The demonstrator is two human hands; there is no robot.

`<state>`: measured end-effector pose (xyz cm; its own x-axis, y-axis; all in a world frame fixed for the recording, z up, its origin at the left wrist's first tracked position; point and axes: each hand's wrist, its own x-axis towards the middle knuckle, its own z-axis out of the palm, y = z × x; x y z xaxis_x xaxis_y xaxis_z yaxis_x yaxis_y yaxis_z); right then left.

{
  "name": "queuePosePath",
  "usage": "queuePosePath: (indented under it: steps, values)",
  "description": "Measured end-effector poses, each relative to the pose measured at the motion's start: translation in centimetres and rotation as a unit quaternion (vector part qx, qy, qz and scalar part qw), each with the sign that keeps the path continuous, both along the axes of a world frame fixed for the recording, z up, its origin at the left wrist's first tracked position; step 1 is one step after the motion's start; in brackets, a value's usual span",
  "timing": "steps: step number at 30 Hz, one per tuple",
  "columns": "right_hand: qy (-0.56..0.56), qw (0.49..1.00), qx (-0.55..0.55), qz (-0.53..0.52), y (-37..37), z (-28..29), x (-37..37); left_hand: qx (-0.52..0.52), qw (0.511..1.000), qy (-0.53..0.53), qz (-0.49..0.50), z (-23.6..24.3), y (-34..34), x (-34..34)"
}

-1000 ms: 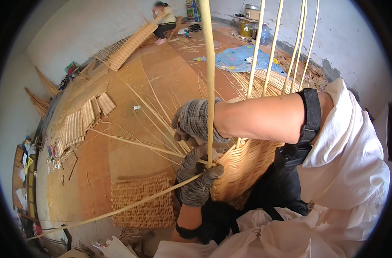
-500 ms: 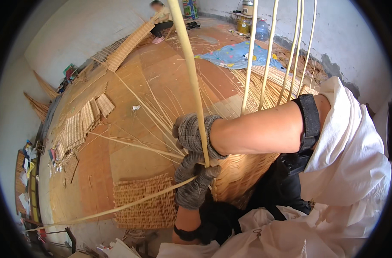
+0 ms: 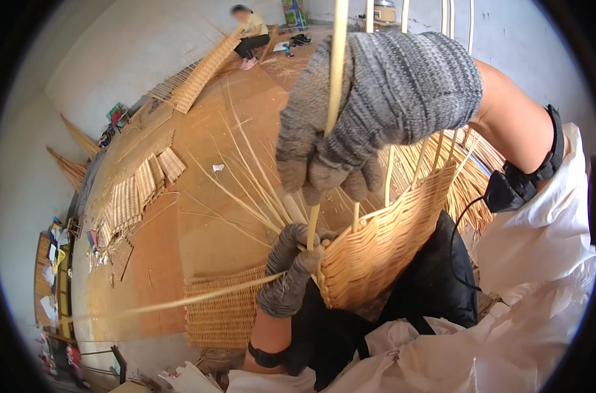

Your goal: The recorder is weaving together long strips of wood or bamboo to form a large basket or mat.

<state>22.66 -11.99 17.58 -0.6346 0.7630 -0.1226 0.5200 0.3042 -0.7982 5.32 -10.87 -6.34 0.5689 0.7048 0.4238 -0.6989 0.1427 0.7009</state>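
Both hands wear grey knitted gloves. My right hand (image 3: 370, 105) is raised, its fingers wrapped round a thick upright willow rod (image 3: 340, 33). Lower down, my left hand (image 3: 294, 265) is closed round the foot of that same rod, at the left corner of a partly woven wicker panel (image 3: 383, 252). A long pale strand (image 3: 193, 299) runs out from my left hand toward the left and is blurred at its far end. More upright stakes rise from the panel's top edge, partly hidden behind my right hand. A black cushion-like thing (image 3: 438, 281) lies behind the panel.
A flat woven piece (image 3: 222, 314) lies by my left forearm. Loose rods (image 3: 262, 203) fan over the brown floor, with woven strips (image 3: 137, 187) farther left. A bundle of rods (image 3: 474, 170) lies at right. Another person (image 3: 249, 39) sits at the back with a long woven panel (image 3: 206, 73).
My right hand has gone from beside my left hand up along the rod and now grips it higher. My left hand stays at the panel's corner. The view has shifted slightly.
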Motion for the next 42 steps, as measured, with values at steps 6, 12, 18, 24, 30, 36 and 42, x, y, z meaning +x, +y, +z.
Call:
queuePosePath:
  steps: [6, 12, 18, 24, 30, 36, 42]
  values:
    - [0.145, 0.985, -0.039, -0.084, -0.8, -9.0, 8.8, -0.047, 0.97, 0.224, 0.084, 3.0, -1.0, -1.5]
    - [0.501, 0.807, -0.089, -0.298, -6.8, -23.3, 5.3, -0.092, 0.944, 0.306, 0.089, 6.7, -2.2, -0.9]
    - [0.527, 0.781, -0.085, -0.323, -5.8, -21.0, 4.7, -0.063, 0.866, 0.463, 0.177, 8.9, -2.1, -0.4]
    - [0.562, 0.697, -0.036, -0.443, -6.2, -20.5, 0.1, -0.015, 0.834, 0.513, 0.202, 9.1, -1.7, 0.0]
    - [0.588, 0.598, 0.09, -0.538, -5.0, -20.8, -3.4, 0.0, 0.834, 0.51, 0.209, 9.7, -2.3, 1.3]
    - [0.541, 0.614, 0.136, -0.559, -4.4, -21.0, -3.5, -0.02, 0.84, 0.494, 0.225, 9.1, -2.1, 1.7]
    - [0.34, 0.671, 0.43, -0.5, -1.7, -21.8, -4.1, -0.01, 0.852, 0.468, 0.237, 7.3, 0.4, 1.4]
